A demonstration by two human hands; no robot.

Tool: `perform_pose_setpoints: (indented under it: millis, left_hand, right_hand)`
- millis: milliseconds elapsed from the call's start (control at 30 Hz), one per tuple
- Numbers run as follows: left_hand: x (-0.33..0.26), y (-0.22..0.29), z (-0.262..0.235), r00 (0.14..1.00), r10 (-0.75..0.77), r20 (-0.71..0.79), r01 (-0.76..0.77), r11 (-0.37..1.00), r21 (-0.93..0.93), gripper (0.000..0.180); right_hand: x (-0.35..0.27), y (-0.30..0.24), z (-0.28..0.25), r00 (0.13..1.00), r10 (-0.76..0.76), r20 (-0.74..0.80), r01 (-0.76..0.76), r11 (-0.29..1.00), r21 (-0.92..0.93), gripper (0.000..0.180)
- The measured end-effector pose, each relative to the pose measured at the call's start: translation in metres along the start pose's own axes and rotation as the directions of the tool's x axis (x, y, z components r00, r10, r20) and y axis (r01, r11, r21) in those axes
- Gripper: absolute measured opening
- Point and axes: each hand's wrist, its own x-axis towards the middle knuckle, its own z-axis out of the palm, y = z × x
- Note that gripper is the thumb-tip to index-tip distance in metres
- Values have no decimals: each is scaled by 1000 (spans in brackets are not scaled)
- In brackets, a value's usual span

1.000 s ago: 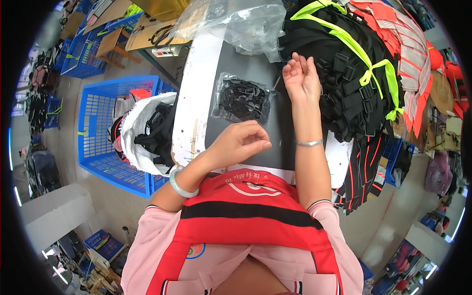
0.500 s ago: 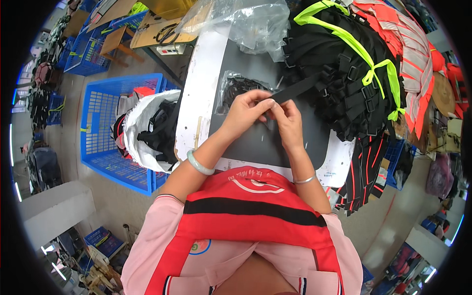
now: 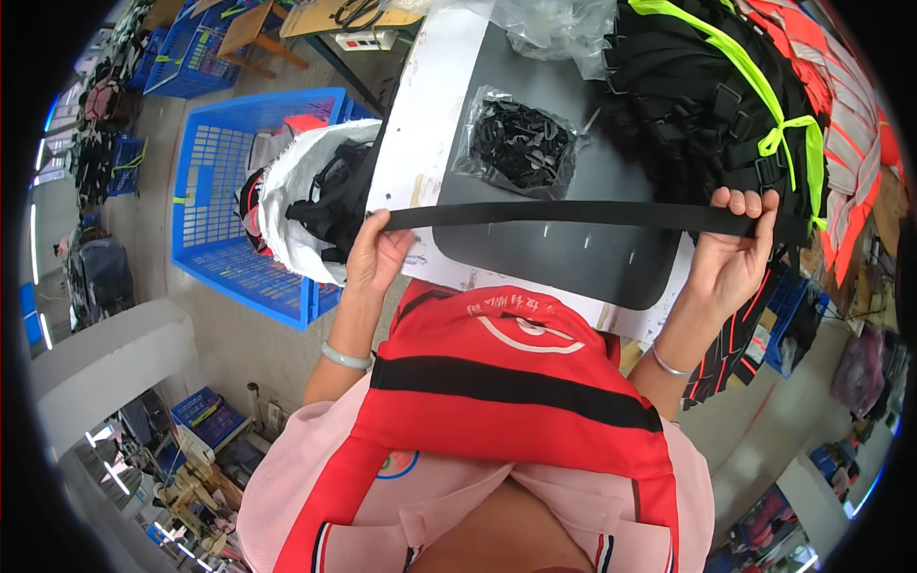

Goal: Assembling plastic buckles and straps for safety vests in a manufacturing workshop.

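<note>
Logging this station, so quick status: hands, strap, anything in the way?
Left hand and right hand holding black strap. Strap stretched between them. Bag of black pieces beyond, not in the way.

Blk strap point(image 3: 554, 212) now out straight btwn L hand point(image 3: 375, 256) & R hand point(image 3: 728, 256), well apart

Left hand point(image 3: 376, 254) pinching, right hand point(image 3: 720, 262) gripping, fingers point(image 3: 736, 202) curled; 2 hands well apart.

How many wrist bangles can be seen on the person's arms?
2: a rounded pale green bangle on the wrist of the left hand, and a thin silver bangle on the wrist of the right hand. Others under the pink fabric sleeves would be hidden.
</note>
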Motion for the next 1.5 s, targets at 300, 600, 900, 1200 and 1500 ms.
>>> perform_pose_setpoints:
  millis: [300, 600, 900, 1200, 1500]
  left_hand:
    - [41, -18, 64, 981, 80, 178, -125, 958, 258, 7]
    - [74, -54, 124, 694, -4, 720, -666, -384, 640, 21]
    - [46, -27, 141, 927, -225, 302, -53, 716, 696, 17]
    - [14, -39, 148, 875, -140, 464, -256, 679, 688, 19]
    - [10, -35, 144, 787, -255, 562, -340, 581, 740, 13]
  right_hand:
    - [-45, 13, -52, 948, 140, -286, -309, 622, -719, 50]
    - [-65, 72, -43, 946, 320, -54, -100, 128, -987, 29]
    - [-40, 90, -19, 904, 426, -31, -113, 167, -980, 23]
    - [-44, 94, 2, 904, 428, 28, -144, 364, -920, 18]
    - [-41, 82, -8, 692, 721, -36, -413, 355, -839, 18]
